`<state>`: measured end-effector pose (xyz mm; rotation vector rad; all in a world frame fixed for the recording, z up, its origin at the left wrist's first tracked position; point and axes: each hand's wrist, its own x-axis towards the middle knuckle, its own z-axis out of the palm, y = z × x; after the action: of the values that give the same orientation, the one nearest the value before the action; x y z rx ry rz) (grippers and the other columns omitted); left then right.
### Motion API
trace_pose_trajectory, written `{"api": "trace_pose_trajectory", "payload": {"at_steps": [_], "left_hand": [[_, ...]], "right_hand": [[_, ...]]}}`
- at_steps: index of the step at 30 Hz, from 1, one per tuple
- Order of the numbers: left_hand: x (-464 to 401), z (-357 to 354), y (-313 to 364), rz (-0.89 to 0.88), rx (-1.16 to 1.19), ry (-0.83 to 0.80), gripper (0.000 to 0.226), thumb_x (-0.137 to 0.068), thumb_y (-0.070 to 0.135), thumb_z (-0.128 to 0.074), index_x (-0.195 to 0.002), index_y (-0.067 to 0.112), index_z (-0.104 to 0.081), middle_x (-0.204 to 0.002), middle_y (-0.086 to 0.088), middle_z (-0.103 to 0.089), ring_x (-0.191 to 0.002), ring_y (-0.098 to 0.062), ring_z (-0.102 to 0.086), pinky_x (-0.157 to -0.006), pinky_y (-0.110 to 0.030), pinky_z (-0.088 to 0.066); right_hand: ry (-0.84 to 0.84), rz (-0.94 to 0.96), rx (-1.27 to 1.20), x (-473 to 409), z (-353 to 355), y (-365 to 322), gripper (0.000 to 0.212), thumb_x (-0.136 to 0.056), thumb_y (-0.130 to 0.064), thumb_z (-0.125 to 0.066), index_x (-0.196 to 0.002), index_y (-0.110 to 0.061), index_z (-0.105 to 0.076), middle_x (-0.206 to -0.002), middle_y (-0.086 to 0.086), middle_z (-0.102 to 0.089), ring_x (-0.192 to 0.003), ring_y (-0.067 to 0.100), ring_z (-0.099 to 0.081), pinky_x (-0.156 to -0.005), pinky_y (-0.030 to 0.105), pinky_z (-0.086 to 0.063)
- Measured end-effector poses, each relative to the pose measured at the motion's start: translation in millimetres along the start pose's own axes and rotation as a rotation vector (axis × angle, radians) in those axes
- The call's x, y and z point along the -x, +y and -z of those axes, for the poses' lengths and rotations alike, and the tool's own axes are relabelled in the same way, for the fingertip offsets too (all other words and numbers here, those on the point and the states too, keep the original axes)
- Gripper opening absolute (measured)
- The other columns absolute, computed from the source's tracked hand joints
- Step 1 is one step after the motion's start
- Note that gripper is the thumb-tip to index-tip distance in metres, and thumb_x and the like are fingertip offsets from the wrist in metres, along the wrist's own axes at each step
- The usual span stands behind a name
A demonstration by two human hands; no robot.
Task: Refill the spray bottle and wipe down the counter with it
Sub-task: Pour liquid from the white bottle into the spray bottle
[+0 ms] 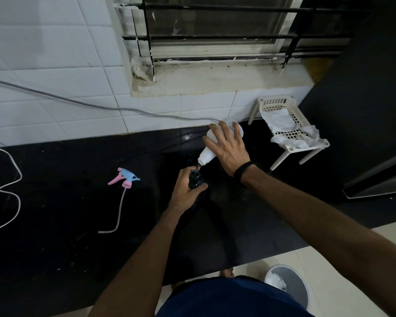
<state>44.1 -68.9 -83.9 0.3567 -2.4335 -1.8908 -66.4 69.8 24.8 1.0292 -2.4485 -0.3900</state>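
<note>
The left hand [186, 189] is wrapped around the dark spray bottle [196, 179], which stands upright on the black worktop [78, 213] with its mouth open; the right hand [229, 148] grips a white refill bottle [212, 145], tipped so its long axis slants down and to the left, nozzle just above that mouth; liquid appears to run between them, though the stream is too fine to be sure. The pour turns on keeping nozzle over neck; any drift would probably spill onto the worktop. The pink-and-blue trigger head [126, 177] with its dip tube lies well to the left, nearer the left hand. A white basket rack [288, 131] stands far right against the tiled wall; a grey bin [288, 284] sits on the floor below.
</note>
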Motion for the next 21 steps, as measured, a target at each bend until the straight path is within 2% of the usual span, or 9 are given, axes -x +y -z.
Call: {"api": "trace_pose_trajectory", "payload": {"at_steps": [3,10,21], "left_hand": [[0.4,0.2,0.1,0.002,-0.001,0.001,0.057,-0.080,0.021,-0.080,-0.131,0.021,-0.054,-0.127,0.005,-0.047,-0.115,-0.009,-0.053,-0.097,-0.022,-0.042],[0.2,0.3,-0.1,-0.001,0.005,0.001,0.057,-0.080,0.022,-0.080,-0.131,0.021,-0.054,-0.126,0.005,-0.047,-0.112,-0.005,-0.053,-0.093,-0.018,-0.040],[-1.0,-0.2,-3.4,-0.001,0.004,-0.003,0.057,-0.079,0.025,-0.080,-0.130,0.023,-0.054,-0.126,0.006,-0.047,-0.115,-0.009,-0.054,-0.096,-0.024,-0.043]], "right_hand": [[-0.004,0.007,0.001,-0.1,1.1,-0.1,0.060,-0.073,0.006,-0.041,-0.127,-0.017,-0.053,-0.142,0.018,-0.043,-0.133,0.043,-0.041,-0.109,0.067,-0.030],[0.005,0.023,0.018,-2.2,0.4,0.6,0.063,-0.072,0.007,-0.043,-0.129,-0.018,-0.050,-0.144,0.018,-0.042,-0.135,0.043,-0.038,-0.110,0.067,-0.028],[0.002,0.024,0.023,-4.0,1.7,0.5,0.062,-0.073,0.007,-0.040,-0.130,-0.018,-0.050,-0.145,0.018,-0.043,-0.136,0.043,-0.038,-0.110,0.068,-0.027]]}}
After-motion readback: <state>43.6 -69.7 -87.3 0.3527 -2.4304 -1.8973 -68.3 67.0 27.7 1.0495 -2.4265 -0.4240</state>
